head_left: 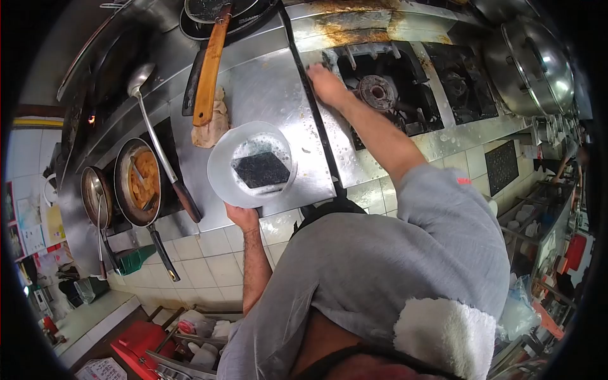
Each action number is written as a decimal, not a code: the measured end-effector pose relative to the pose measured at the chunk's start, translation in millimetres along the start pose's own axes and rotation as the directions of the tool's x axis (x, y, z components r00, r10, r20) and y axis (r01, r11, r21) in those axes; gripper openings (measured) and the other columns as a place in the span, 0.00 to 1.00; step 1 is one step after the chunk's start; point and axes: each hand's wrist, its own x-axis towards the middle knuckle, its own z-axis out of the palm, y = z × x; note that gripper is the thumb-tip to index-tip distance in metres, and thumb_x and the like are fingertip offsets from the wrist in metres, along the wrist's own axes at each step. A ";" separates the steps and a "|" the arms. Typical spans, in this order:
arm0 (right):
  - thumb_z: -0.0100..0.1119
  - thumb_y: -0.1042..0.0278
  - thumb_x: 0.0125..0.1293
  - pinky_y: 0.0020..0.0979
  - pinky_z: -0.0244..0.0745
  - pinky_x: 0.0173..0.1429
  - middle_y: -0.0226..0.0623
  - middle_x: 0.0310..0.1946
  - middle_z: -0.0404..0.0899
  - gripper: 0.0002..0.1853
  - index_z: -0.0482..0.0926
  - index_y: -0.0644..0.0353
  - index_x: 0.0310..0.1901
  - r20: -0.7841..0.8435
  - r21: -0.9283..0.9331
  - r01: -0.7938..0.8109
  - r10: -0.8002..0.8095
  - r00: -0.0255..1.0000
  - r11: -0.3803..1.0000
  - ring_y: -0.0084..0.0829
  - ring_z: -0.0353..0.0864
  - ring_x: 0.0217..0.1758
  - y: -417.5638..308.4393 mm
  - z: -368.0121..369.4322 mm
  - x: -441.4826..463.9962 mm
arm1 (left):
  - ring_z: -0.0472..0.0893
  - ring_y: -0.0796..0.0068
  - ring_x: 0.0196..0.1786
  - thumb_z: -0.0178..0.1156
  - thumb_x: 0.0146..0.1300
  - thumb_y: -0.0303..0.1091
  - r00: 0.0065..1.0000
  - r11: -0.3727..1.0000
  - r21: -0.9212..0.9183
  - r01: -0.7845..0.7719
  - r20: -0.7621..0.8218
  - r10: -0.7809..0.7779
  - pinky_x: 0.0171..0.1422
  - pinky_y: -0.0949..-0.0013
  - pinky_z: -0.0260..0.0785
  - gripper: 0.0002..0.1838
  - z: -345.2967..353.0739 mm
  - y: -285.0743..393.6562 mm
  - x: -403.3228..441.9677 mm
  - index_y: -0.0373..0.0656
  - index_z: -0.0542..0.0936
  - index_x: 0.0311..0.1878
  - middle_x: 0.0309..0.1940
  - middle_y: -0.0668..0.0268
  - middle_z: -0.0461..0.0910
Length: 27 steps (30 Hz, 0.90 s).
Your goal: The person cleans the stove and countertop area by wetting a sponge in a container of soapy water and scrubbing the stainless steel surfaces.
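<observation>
Best hold the central sudsy bowl (pixel 218 170) level, left hand (pixel 242 216) gripping its near side, with the curled right hand (pixel 326 82), grip unclear, beside the upper-right burner (pixel 378 93).

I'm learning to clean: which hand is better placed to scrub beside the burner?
Probably the right hand: it reaches beside the burner, while the left hand holds the soapy bowl.

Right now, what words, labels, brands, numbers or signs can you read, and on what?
None can be read.
Pale lettering on the black pan: too small.
Writing on the white paper, lower left: too blurred.
Wall sheets, far left: too small.
Red mark on the grey sleeve: unclear whether lettering.
</observation>
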 end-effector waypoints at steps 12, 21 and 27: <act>0.40 0.73 0.63 0.39 0.70 0.56 0.50 0.48 0.73 0.13 0.74 0.65 0.44 -0.120 -0.071 0.195 -0.203 0.972 0.978 0.47 0.71 0.54 28.6 17.8 1.8 | 0.80 0.58 0.43 0.64 0.49 0.30 0.999 1.000 -0.017 -0.023 -0.026 0.022 0.49 0.63 0.69 0.20 4.5 -6.4 4.6 0.33 0.76 0.46 0.39 0.53 0.80; 0.42 0.76 0.62 0.40 0.61 0.68 0.58 0.60 0.64 0.20 0.68 0.70 0.55 0.123 -0.088 0.059 -0.048 0.991 0.994 0.49 0.65 0.64 -10.0 -7.0 -40.9 | 0.80 0.58 0.42 0.67 0.46 0.31 0.998 0.998 -0.001 -0.057 0.016 0.057 0.47 0.62 0.70 0.19 2.4 -9.2 -0.9 0.34 0.79 0.42 0.38 0.56 0.81; 0.43 0.77 0.59 0.43 0.67 0.58 0.54 0.48 0.71 0.13 0.72 0.71 0.44 -0.167 0.012 0.164 -0.160 0.973 0.986 0.49 0.70 0.54 16.7 21.2 3.3 | 0.80 0.55 0.41 0.66 0.46 0.31 0.992 0.991 0.084 -0.100 0.082 0.093 0.45 0.61 0.70 0.18 -2.8 -24.6 -1.9 0.34 0.79 0.41 0.37 0.54 0.81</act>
